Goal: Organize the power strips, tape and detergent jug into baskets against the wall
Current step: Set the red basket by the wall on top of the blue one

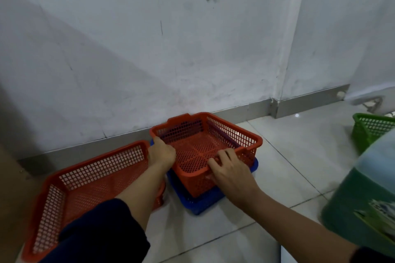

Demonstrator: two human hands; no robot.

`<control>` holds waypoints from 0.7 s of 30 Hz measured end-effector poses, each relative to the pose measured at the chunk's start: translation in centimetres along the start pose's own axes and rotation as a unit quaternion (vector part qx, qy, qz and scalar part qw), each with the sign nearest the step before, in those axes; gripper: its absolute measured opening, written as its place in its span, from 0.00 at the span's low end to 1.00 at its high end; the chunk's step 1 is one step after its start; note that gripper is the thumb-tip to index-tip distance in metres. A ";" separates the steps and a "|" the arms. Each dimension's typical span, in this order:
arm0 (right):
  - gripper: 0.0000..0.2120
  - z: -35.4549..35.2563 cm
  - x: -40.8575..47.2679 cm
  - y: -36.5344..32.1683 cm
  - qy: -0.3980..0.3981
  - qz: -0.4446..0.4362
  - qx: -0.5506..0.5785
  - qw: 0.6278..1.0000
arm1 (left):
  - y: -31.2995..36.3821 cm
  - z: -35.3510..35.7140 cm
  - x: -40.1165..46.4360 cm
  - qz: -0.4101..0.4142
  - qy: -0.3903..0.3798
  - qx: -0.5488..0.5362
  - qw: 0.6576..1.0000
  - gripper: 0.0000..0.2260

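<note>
Underfoot, glossy pale floor tiles [277, 156]; scuffed white wall [149, 49] behind.

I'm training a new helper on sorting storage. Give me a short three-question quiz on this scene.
1. True or false: the smaller red basket sits nested on a blue basket.
2. Which hand grips the smaller red basket's rim nearest the wall?
A. left hand
B. right hand
3. Fill in: the basket at the far right edge is ____.

Key: 1 true; 2 A; 3 green. The green detergent jug is not yet in any basket, and the larger red basket lies empty on the left.
</note>
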State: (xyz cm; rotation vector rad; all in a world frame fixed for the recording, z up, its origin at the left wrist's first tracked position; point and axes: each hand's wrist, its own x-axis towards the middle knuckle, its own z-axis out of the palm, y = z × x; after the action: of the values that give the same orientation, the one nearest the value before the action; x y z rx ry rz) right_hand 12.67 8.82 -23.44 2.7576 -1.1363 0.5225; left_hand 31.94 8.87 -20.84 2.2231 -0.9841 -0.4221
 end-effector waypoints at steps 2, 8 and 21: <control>0.15 0.4 0.2 -0.6 -0.026 0.013 0.038 0.999 | 0.2 0.0 0.0 -0.022 -0.015 -0.002 1.000 0.19; 0.24 1.1 -0.7 -0.6 -0.176 0.013 0.026 0.984 | 0.6 0.3 -0.6 0.056 -0.073 0.118 0.989 0.23; 0.20 -8.2 -3.0 6.9 -0.050 0.152 -0.061 0.985 | 13.8 5.2 -7.7 0.251 -0.135 0.013 0.958 0.12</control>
State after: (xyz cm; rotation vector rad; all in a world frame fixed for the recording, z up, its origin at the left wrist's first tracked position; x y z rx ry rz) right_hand 3.61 7.75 -17.01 2.5451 -1.5691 0.3311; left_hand 16.73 5.46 -14.95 1.8697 -1.6520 -0.4841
